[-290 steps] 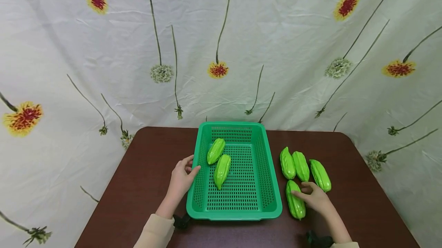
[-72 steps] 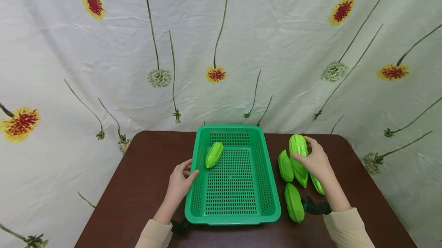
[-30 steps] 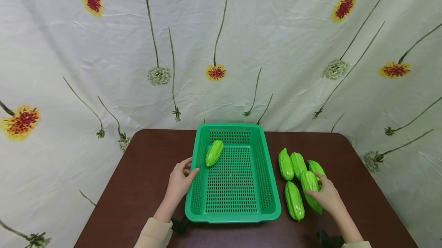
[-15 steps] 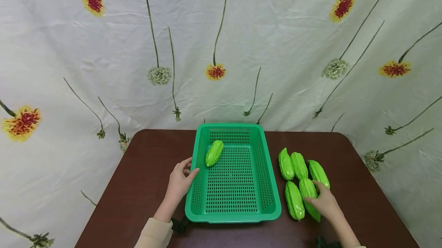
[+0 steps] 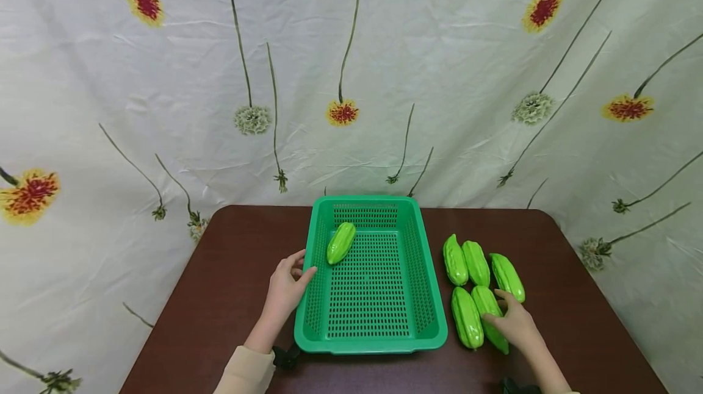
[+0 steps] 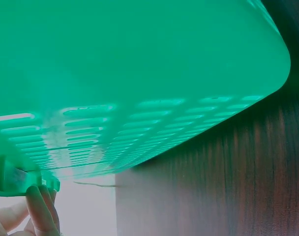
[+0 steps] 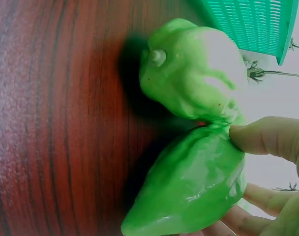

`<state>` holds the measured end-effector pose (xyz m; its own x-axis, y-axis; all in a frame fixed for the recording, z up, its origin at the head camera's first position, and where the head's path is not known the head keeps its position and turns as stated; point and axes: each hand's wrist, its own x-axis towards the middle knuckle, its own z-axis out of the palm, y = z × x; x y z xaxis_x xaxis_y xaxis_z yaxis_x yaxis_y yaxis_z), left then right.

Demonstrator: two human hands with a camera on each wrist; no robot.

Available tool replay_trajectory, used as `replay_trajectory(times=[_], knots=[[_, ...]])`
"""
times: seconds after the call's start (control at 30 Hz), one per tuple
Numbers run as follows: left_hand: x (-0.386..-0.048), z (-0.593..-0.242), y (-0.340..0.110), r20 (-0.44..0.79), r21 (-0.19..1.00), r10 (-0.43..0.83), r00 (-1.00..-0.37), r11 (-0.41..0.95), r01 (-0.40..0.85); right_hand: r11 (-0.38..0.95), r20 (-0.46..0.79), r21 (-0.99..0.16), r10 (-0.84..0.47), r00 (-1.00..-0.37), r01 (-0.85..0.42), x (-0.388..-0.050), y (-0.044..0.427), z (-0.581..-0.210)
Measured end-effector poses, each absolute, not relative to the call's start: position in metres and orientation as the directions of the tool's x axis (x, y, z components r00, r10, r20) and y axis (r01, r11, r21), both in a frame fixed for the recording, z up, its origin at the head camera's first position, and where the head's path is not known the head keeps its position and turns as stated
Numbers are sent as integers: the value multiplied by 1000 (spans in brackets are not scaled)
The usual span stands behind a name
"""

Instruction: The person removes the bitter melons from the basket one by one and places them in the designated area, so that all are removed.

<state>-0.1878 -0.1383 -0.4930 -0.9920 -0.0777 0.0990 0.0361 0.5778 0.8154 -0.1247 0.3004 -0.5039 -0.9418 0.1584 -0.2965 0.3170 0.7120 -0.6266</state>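
Observation:
My left hand [image 5: 288, 278] holds the left rim of a green plastic basket [image 5: 371, 349], thumb at the inside and fingers outside; the left wrist view shows fingertips [image 6: 40, 209] at the rim. One glossy green ridged gourd [image 5: 341, 243] lies in the basket's far left part. Right of the basket, my right hand [image 5: 516, 322] has its thumb and fingers around a gourd [image 5: 488, 315] lying on the table. That gourd [image 7: 189, 184] touches its left neighbour [image 7: 198, 73] in the right wrist view. Part of my fingers is hidden behind it.
Beside the held gourd lies another gourd [image 5: 467, 318]. Behind them is a row of three gourds, at left [image 5: 455, 261], middle [image 5: 476, 263] and right [image 5: 508, 277]. The dark brown table [image 5: 236, 260] ends at a flower-printed cloth [image 5: 307, 77].
Earlier, two gourds lay in the basket; one now does. My right hand has lowered a gourd from above the back row to the table, beside the front gourd. My left hand stays at the rim.

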Motion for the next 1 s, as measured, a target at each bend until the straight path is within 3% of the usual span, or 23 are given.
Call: replay_trajectory(times=[0.57, 1.0], knots=[[-187, -492, -138, 93, 817, -77, -993, 576, 32, 709, -287, -631, 165, -944, 316, -125, 304, -499], [-187, -492, -138, 91, 821, -73, -993, 571, 34, 702, -156, -660, 219, -963, 267, -138, 303, -459]])
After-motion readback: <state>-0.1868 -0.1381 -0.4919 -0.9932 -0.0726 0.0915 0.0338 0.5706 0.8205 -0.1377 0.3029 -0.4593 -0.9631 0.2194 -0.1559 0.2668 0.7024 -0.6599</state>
